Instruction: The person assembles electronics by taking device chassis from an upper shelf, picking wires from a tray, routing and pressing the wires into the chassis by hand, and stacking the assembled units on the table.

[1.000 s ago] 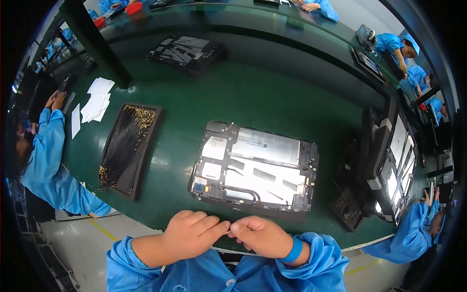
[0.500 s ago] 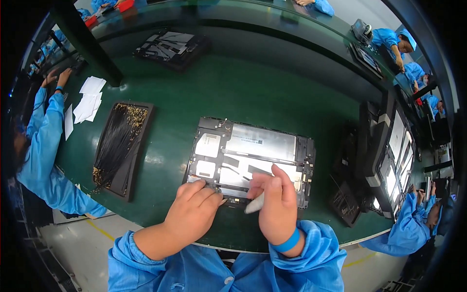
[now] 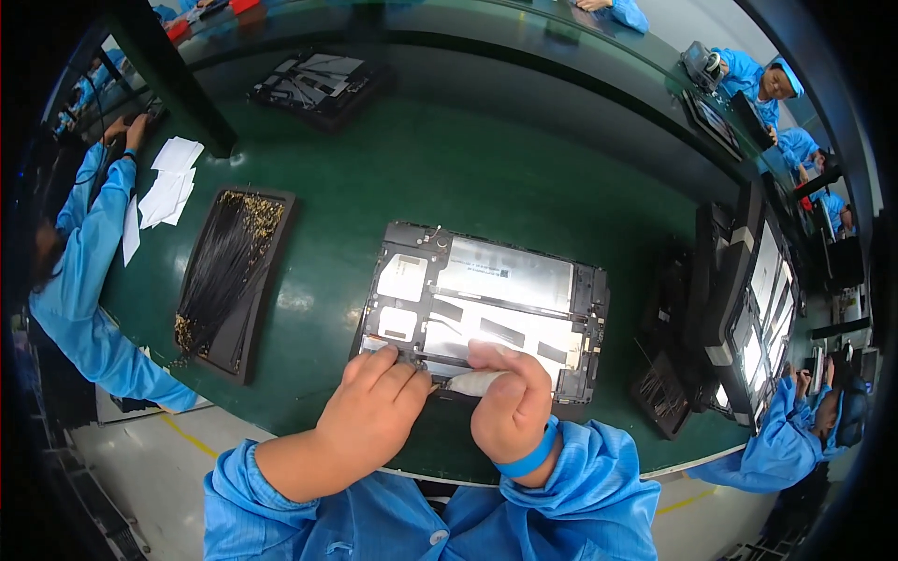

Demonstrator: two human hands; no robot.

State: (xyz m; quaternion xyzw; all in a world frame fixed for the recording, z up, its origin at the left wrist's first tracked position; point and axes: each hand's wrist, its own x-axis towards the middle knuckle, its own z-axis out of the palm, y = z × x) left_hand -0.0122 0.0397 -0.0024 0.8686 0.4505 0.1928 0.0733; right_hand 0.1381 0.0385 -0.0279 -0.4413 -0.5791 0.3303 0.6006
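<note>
In front of me lies an open tablet (image 3: 505,271), its back off, with silver battery packs, black tape strips and small boards showing. My left hand (image 3: 376,402) rests at its near left edge, fingers bent and pressed together; what they pinch, if anything, is hidden. My right hand (image 3: 514,407), with a blue band at the wrist, is closed round a thick whitish tool handle (image 3: 475,381). The tool's narrow end points left, toward the left fingertips at the tablet's near edge. Its exact kind is unclear.
Left on the green table (image 3: 468,168) is a black tray (image 3: 234,280) of thin black cables with gold ends. White papers (image 3: 168,182) lie beyond it. Another open device (image 3: 318,84) sits far back. Stacked frames (image 3: 748,309) and a small cable tray (image 3: 662,397) stand right. Co-workers flank the table.
My right hand has turned and lowered, and the tool now lies level, its narrow end near my left fingertips. My left hand stays at the tablet's near edge.
</note>
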